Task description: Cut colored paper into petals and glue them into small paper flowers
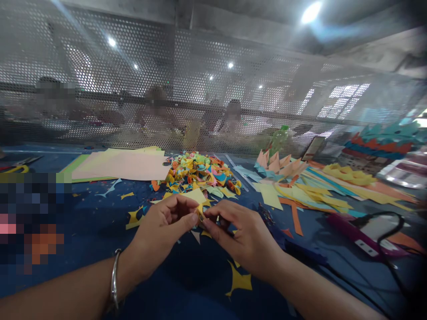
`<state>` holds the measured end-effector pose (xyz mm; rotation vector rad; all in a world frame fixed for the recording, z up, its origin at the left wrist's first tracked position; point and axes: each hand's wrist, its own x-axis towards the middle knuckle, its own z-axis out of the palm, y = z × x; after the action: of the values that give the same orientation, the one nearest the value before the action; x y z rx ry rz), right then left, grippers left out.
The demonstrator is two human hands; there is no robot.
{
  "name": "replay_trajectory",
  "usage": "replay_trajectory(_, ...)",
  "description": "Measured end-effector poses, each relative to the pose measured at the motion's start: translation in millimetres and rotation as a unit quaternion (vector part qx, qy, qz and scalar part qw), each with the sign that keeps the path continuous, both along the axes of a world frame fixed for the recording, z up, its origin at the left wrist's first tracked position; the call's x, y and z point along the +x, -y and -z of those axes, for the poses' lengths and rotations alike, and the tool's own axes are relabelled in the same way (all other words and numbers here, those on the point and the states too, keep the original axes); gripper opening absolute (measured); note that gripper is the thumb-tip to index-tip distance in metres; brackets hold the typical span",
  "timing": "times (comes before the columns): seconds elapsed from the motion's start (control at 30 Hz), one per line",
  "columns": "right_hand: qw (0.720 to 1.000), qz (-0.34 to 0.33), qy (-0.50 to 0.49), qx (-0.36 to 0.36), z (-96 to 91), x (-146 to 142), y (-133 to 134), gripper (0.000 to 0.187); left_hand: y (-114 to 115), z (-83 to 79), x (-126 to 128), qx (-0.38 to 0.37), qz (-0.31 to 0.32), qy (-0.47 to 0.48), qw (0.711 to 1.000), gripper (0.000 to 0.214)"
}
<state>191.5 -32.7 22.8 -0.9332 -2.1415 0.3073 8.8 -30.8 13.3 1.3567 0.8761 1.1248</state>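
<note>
Dark blue matte surface (187, 284). Left far side: stack of pale pink, yellow and green paper sheets (120, 164); yellow-handled metal scissors (18, 169) at far left. Centre: loose heap of multicoloured curled paper scraps (203, 171), beside the stack. Near edge: yellow pointed paper offcut (240, 281), lying flat. Right: spread of yellow, blue and orange paper strips (325, 193), partly overlapping; narrow orange paper strip (296, 220); oblong purple plastic device (363, 242), black cable (385, 229) looping over it.
</note>
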Motion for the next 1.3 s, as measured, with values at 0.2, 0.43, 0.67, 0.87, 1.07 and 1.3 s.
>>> replay_trajectory(0.2,1.000,0.001,0.001,0.002,-2.6,1.7,2.2,0.012,0.6,-1.2,-1.0,0.021,-0.016,-0.024,0.999,0.012)
replay_trajectory(0.43,1.000,-0.004,-0.012,-0.005,-1.0,2.2,0.7,0.009,-1.6,-1.1,-1.1,0.028,-0.023,-0.028,0.999,0.012)
replay_trajectory(0.67,1.000,-0.007,0.000,-0.005,1.6,3.1,1.0,0.009,-1.8,-3.7,0.1,0.027,-0.023,-0.052,0.998,0.011)
replay_trajectory(0.87,1.000,-0.003,-0.001,-0.019,1.1,4.0,1.2,0.013,-2.7,-1.4,-1.2,0.034,-0.049,-0.062,0.996,0.016)
replay_trajectory(1.07,1.000,-0.008,0.000,-0.028,-1.8,3.5,1.6,0.013,-2.2,0.2,-0.5,0.071,-0.023,-0.092,0.993,0.016)
replay_trajectory(1.3,0.999,-0.009,-0.002,-0.032,-2.9,4.7,0.6,0.012,-4.2,1.3,-4.2,0.085,-0.045,-0.132,0.986,0.013)
